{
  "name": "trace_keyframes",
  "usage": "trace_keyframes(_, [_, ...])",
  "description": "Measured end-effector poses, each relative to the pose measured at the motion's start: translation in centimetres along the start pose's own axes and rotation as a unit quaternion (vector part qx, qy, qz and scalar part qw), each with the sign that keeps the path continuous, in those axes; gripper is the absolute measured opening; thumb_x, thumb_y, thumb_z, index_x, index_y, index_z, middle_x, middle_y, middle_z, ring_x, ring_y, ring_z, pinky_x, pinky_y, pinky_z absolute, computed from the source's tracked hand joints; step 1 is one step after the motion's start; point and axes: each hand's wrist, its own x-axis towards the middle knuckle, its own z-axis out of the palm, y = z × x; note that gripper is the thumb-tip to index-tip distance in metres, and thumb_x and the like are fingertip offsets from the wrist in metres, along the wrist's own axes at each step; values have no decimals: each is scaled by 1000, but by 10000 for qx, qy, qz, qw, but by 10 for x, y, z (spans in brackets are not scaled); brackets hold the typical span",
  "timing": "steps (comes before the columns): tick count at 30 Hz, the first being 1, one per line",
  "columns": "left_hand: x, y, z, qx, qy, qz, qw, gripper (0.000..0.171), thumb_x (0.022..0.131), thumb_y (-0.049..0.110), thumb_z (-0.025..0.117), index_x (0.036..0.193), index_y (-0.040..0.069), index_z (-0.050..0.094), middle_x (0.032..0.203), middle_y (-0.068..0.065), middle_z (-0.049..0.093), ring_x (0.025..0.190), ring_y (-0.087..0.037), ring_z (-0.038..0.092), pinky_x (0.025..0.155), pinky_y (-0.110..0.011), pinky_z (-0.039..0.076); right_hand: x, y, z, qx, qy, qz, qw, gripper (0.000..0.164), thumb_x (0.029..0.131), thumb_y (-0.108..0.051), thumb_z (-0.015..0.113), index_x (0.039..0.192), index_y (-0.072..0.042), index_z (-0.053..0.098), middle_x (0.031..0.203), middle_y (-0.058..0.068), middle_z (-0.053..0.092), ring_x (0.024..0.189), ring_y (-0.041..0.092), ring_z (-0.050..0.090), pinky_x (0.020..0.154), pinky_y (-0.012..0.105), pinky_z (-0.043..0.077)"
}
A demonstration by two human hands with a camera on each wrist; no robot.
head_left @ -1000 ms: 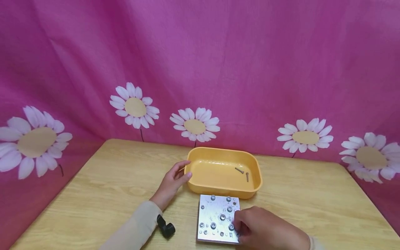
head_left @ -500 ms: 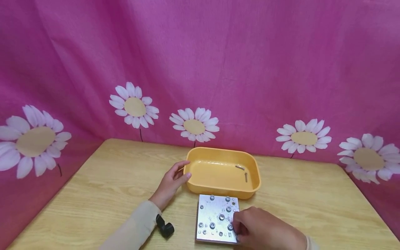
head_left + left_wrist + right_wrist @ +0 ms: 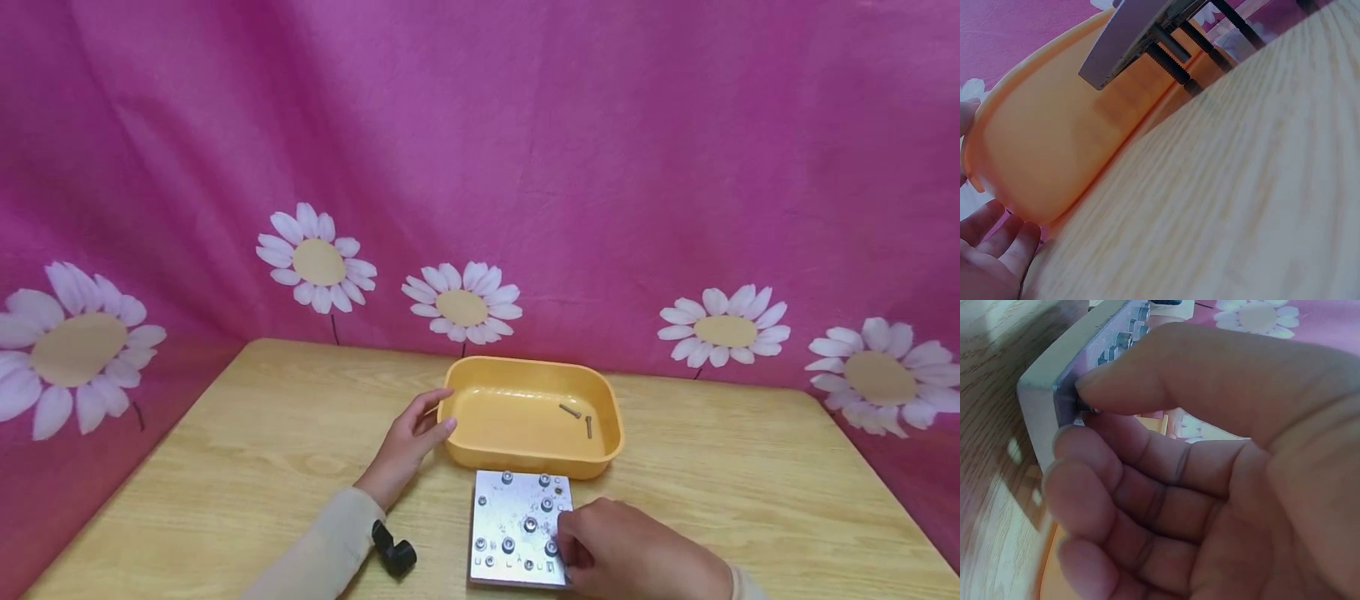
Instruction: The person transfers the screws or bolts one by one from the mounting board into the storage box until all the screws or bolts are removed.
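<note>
My left hand [image 3: 408, 442] grips the left end of a yellow plastic tray [image 3: 517, 457], thumb and fingers round its wall. Two loose screws [image 3: 588, 427] lie in the tray's right side. In front of it stands a square metal plate [image 3: 506, 508] with several socket-head screws [image 3: 530, 524] set in it. Their threaded shanks [image 3: 1169, 62] stick out beneath the plate in the left wrist view. My right hand [image 3: 637, 546] is at the plate's near right corner, thumb and index finger pinching a screw there, mostly hidden by the fingertips. Its other fingers curl beside the plate [image 3: 1063, 387].
A wooden table [image 3: 262, 450] carries everything. A black curled piece [image 3: 393, 550] sits beside the left sleeve [image 3: 322, 550]. Behind the table hangs a magenta cloth [image 3: 585, 167] printed with white daisies.
One loose screw in the tray has rolled slightly, its angle shifting. Both hands keep their places at the tray and the plate's corner; the head view has shifted a little.
</note>
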Motion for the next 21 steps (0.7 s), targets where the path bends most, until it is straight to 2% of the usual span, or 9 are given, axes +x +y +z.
trace_keyframes(9, [-1,-1,0,-12,51,-23,10000,45,91,31,68,133,32,53,146,5,42,136,-23,40,106,-36,40,1,-1,0,-139,7,-8,9999,15,81,-34,77,86,-26,64,69,-7,57,64,8,55,55,22,46])
trace_keyframes(14, [0,-2,1,-32,37,49,10000,45,91,29,67,134,29,52,146,3,42,136,-24,40,106,-36,40,2,0,0,-302,116,-258,9991,17,82,-37,76,86,-25,64,67,-9,56,62,6,54,54,21,45])
trace_keyframes(21, [-1,-1,0,-202,-40,147,9997,44,92,23,66,134,25,53,145,-1,43,135,-25,40,107,-35,39,0,-2,-2,141,37,-149,9998,18,81,-37,76,88,-26,65,69,-7,57,65,7,56,55,21,46])
